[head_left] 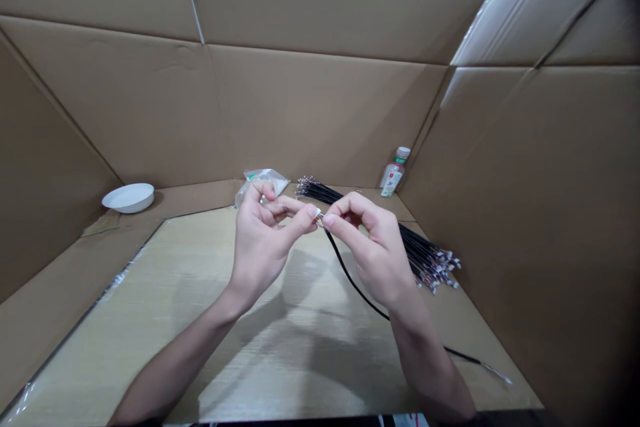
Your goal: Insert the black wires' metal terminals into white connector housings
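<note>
Between thumb and finger, my left hand [265,233] pinches a small white connector [318,213]. My right hand [367,240] is closed on the thin coloured wires that run from the connector to a black cable [345,269]. The fingertips of both hands nearly meet above the table. The cable hangs in a curve, passes behind my right forearm and comes out on the right, where its other end [493,370] shows bare thin wires. How far the wires sit inside the connector is too small to tell.
A bundle of black cables [415,243] with white-tipped ends lies behind my right hand. A clear plastic bag [270,177] with white contents lies at the back, a bottle [394,173] in the right corner, a white bowl [129,199] at left. Cardboard walls [320,107] surround the table [200,280].
</note>
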Demonstrator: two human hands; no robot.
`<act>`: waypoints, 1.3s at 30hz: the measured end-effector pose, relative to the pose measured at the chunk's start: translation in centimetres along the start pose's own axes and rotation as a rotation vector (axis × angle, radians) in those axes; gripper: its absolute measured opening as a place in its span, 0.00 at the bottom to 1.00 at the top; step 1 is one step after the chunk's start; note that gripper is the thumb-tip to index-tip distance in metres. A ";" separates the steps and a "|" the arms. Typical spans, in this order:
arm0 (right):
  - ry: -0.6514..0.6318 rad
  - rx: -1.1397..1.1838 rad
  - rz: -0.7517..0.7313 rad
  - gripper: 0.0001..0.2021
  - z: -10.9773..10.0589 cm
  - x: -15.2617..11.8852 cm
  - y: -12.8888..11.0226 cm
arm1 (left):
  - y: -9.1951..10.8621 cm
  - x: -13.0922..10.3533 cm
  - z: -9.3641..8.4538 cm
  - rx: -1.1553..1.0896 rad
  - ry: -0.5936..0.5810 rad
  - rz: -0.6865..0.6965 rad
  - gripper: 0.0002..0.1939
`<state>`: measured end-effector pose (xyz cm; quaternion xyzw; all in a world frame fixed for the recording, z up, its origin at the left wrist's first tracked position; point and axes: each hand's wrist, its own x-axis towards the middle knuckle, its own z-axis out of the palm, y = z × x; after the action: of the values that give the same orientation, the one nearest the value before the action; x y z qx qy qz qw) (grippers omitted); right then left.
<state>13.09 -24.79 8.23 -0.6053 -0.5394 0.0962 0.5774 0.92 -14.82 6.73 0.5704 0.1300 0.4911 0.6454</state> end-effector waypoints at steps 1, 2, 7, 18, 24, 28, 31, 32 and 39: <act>0.004 -0.027 -0.010 0.09 -0.1 -0.1 0.0 | -0.1 -0.1 0.1 0.000 0.003 0.016 0.26; 0.004 -0.049 -0.019 0.09 -0.1 -0.1 -0.1 | -0.2 -0.1 0.1 -0.003 0.002 0.023 0.26; -0.014 -0.082 -0.035 0.09 -0.3 -0.3 -0.1 | -0.6 0.0 0.0 -0.043 -0.028 -0.047 0.26; 0.009 -0.150 -0.097 0.09 -0.4 -0.5 -0.4 | -0.9 -0.5 0.4 0.045 0.017 0.077 0.25; 0.032 -0.276 -0.208 0.09 -0.2 -0.7 -0.6 | -0.7 -0.3 0.2 0.088 0.011 0.123 0.25; 0.110 -0.393 -0.300 0.10 0.5 -0.8 -0.5 | -0.4 -0.2 0.0 0.128 -0.009 0.135 0.25; 0.175 -0.501 -0.364 0.11 1.2 -0.9 -0.3 | -0.1 -0.2 0.0 0.146 -0.009 0.137 0.25; 0.191 -0.529 -0.379 0.11 1.4 -0.9 -0.3 | 0.0 -0.2 0.0 0.146 -0.012 0.137 0.25; 0.257 -0.358 -0.553 0.07 1.5 -0.1 0.4 | -0.3 0.8 -0.6 -0.120 -0.021 0.033 0.24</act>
<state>12.12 -23.90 7.36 -0.5349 -0.6143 -0.2369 0.5296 0.98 -13.81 6.62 0.5379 0.0840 0.5025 0.6716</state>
